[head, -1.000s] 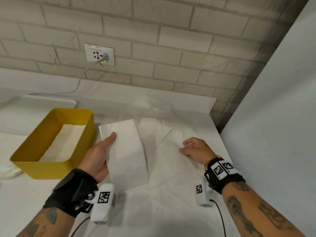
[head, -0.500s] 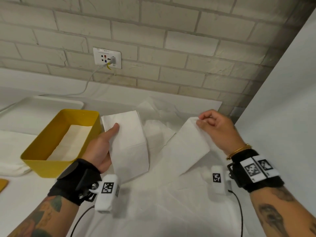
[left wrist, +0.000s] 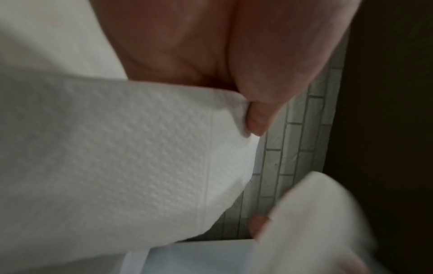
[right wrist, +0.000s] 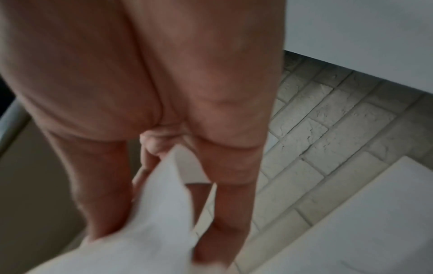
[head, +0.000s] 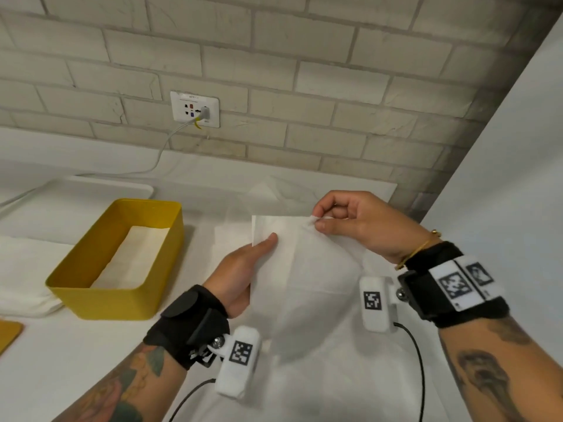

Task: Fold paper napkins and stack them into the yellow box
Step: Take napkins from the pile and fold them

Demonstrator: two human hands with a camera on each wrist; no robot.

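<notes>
Napkins up off the table, both hands busy over the white surface! Left hand grips a folded napkin along its left edge, thumb laid flat on top, fingers tucked out of sight beneath; the left wrist view shows the embossed paper pressed right under that thumb. Right hand, just across from the left, pinches the top corner of a second napkin between thumb and curled fingers, and this sheet hangs down over the one in the left hand, overlapping it. From the right wrist view, the white paper runs between the pinching fingers. Yellow box sits off to the left of the left hand, open, with white napkins lying flat inside. Loose napkins lie on the table beyond the left hand. Back behind both hands, a wall socket with a cable plugged in.
</notes>
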